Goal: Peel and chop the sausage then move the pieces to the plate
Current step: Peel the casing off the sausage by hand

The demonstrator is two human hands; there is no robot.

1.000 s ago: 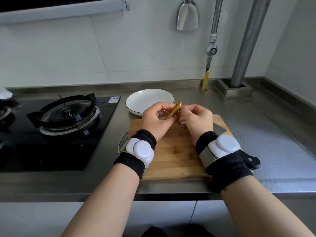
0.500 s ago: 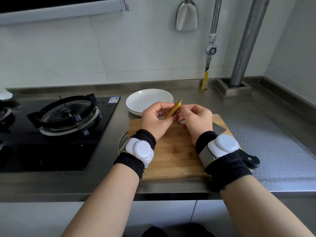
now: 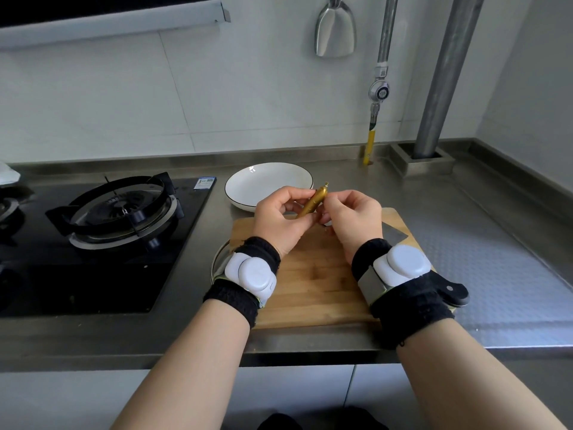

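Note:
A small sausage (image 3: 314,201) in a gold wrapper is held tilted above the wooden cutting board (image 3: 313,283), its crimped tip pointing up and right. My left hand (image 3: 279,218) grips its lower part. My right hand (image 3: 353,217) pinches it near the upper end with thumb and fingertips. A white plate (image 3: 248,187) with a dark rim sits just behind the hands. A knife lies on the board's right side, its blade (image 3: 393,234) and black handle (image 3: 455,293) partly hidden by my right wrist.
A gas stove (image 3: 121,212) with a black burner fills the left of the steel counter. A round metal rim (image 3: 217,259) shows under the board's left edge. A steel pipe (image 3: 440,88) and a gas valve (image 3: 378,91) stand at the back right.

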